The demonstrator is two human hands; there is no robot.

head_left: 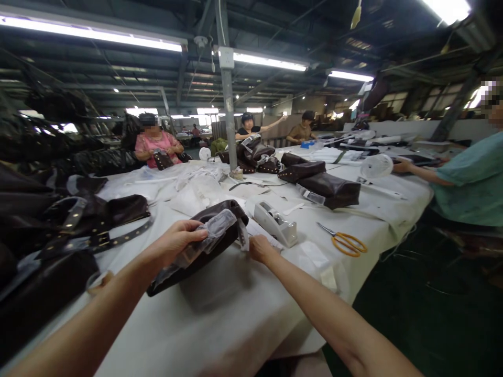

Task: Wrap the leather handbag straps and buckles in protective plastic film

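A dark brown leather bag [214, 251] is tilted above the white-covered table in front of me. Clear plastic wrapping [220, 224] lies along its upper side. My left hand [188, 238] grips the bag from the left, thumb pressed on the plastic. At the bag's right end hangs a pale plastic strip [243, 235]. My right hand [260, 248] is closed at this strip, its fingertips partly hidden. Just behind my right hand stands a pale tape dispenser [281, 225]. Orange-handled scissors [349, 243] lie farther right, blades pointing away to the left.
Dark bags with studded straps [104, 238] are heaped at left. More bags [330, 188] lie beyond the dispenser. A post [228, 104] rises through the table [157, 335]. A small white fan [376, 166] stands at right. Several co-workers sit around, one in green [471, 178].
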